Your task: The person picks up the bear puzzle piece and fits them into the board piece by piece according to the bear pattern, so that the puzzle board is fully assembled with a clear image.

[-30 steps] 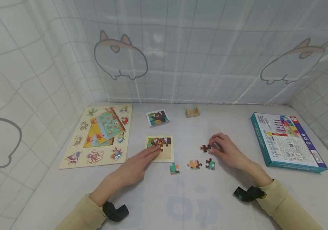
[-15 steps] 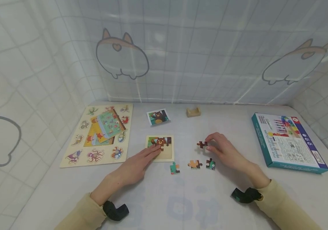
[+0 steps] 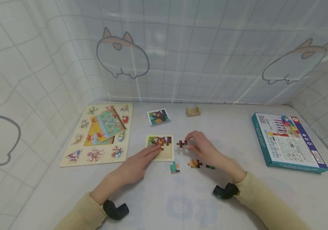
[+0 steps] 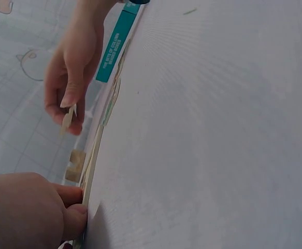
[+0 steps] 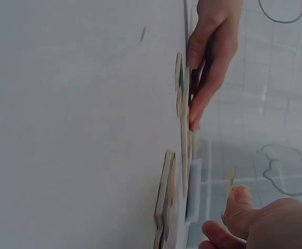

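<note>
Right hand (image 3: 202, 148) pinches a brown puzzle piece (image 3: 182, 144) between thumb and fingertips, held just off the table (image 3: 164, 198), just right of the small puzzle tray (image 3: 160, 148), at roughly 3 o'clock from it; piece and tray look apart, not touching. Left wrist view shows the same piece (image 4: 68, 116) edge-on, clamped in the right hand's fingers (image 4: 70, 96). Left hand (image 3: 136, 164) lies flat, fingers straight, tips resting on the tray's lower left part over the bear picture, holding nothing. Three loose pieces on the table at about 5 o'clock from the tray: a green-teal one (image 3: 174, 168), an orange one (image 3: 194, 164), and a dark green one (image 3: 210, 166) mostly hidden under the right wrist. Bear reference card (image 3: 158, 117) at 12 o'clock from the tray, small wooden block (image 3: 193, 111) at 1 o'clock. Big animal peg board (image 3: 99, 134) at 9 o'clock, well apart. Teal box (image 3: 287, 140) at 3 o'clock, far right of the table
</note>
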A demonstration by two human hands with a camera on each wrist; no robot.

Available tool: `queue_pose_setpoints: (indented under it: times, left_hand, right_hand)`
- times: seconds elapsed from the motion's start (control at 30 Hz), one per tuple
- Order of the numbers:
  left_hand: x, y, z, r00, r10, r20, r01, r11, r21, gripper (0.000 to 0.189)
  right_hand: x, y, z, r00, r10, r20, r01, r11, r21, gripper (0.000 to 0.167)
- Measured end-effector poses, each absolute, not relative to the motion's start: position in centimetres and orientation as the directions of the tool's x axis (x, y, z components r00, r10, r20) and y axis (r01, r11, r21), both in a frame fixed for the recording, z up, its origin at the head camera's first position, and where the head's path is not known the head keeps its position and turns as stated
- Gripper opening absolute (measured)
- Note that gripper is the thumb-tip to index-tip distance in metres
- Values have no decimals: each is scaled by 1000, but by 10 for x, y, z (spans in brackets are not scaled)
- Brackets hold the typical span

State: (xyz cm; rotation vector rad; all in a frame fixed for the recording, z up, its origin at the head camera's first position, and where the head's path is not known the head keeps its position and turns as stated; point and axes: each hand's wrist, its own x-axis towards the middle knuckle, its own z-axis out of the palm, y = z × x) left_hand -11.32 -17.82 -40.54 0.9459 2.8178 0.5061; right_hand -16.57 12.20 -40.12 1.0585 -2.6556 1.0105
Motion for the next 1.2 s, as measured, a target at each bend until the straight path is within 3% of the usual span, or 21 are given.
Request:
queue_pose_setpoints:
  times: [0.27, 0.63, 1.2]
  left_hand:
    - [-114, -179, -406, -800, 598, -38, 551, 758, 349, 56]
    - [-114, -180, -406, -808, 588, -41, 536, 763, 362, 55]
    - [-112, -177, -407, -789, 614, 1, 583, 748, 316, 62]
  right_hand:
    - [-168, 97, -402, -781, -567, 262, -593, 542, -595, 22]
    - [-170, 70, -400, -762, -580, 288, -619, 522, -586, 22]
    - [-169, 66, -408, -776, -576, 257, -601, 554, -576, 15]
